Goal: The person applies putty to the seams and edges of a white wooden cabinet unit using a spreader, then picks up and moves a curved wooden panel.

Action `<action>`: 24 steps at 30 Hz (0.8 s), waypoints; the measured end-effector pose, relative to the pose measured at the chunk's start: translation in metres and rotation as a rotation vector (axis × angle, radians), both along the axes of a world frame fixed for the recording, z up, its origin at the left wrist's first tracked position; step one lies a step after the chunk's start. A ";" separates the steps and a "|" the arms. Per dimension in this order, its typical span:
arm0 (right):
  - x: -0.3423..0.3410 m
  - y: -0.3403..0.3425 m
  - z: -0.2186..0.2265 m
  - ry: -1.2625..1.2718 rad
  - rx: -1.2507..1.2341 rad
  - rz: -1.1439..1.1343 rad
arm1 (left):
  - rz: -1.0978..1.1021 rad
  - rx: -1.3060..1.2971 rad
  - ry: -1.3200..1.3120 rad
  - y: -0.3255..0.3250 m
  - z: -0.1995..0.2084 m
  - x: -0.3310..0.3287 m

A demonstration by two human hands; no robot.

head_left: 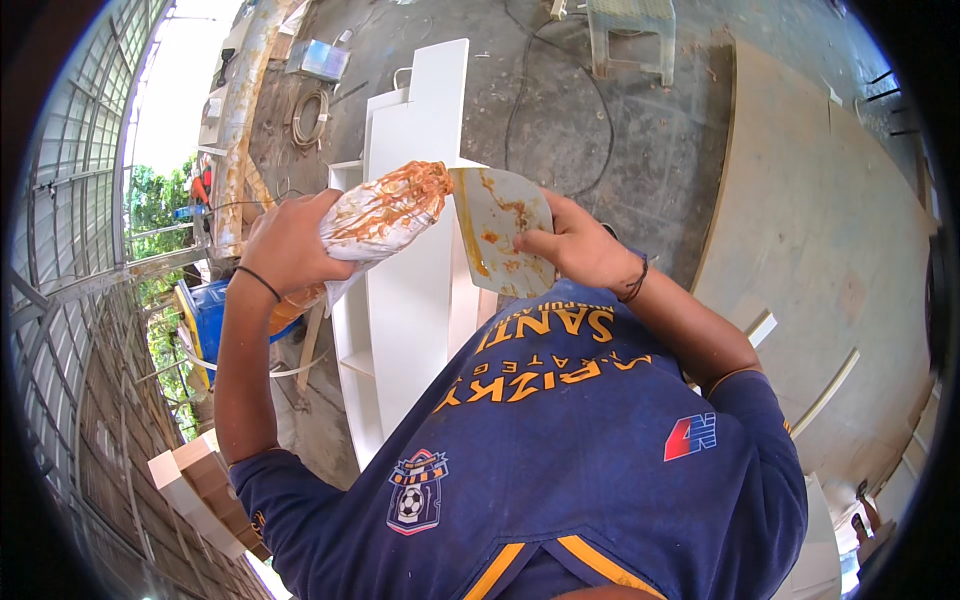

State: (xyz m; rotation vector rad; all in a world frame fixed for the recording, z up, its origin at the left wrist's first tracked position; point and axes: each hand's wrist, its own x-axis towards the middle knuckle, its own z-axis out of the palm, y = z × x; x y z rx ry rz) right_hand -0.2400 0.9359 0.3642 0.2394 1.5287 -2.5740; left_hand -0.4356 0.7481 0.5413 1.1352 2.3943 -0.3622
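Observation:
My left hand (285, 245) is wrapped round a white plastic glue bag (383, 220) smeared with orange-brown glue. The bag's gathered, glue-covered end points right and upward, by the upper left corner of a flat pale grey spreader (495, 225). My right hand (590, 245) pinches that spreader at its right side, thumb on its face. A yellow-brown band of glue runs down the spreader's left edge, and brown patches mark its face. Whether the bag's end touches the spreader, I cannot tell. Both hands are raised in front of my dark blue shirt.
Below my hands lie white panels (420, 130) and a white open cabinet frame (352, 360). A large flat board (810, 250) spans the right. A plastic stool (632, 28), a loose black cable (608, 115), a cable coil (309, 118) and a blue container (208, 315) surround the work area.

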 end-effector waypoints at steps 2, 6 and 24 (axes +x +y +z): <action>0.000 0.000 0.000 -0.003 0.019 0.003 | 0.014 -0.009 0.001 0.000 0.000 0.001; 0.000 0.003 0.005 -0.005 0.042 0.017 | 0.034 -0.027 0.025 0.000 0.003 0.004; 0.000 0.001 0.009 0.001 -0.049 -0.031 | 0.119 0.131 0.045 -0.023 -0.006 0.022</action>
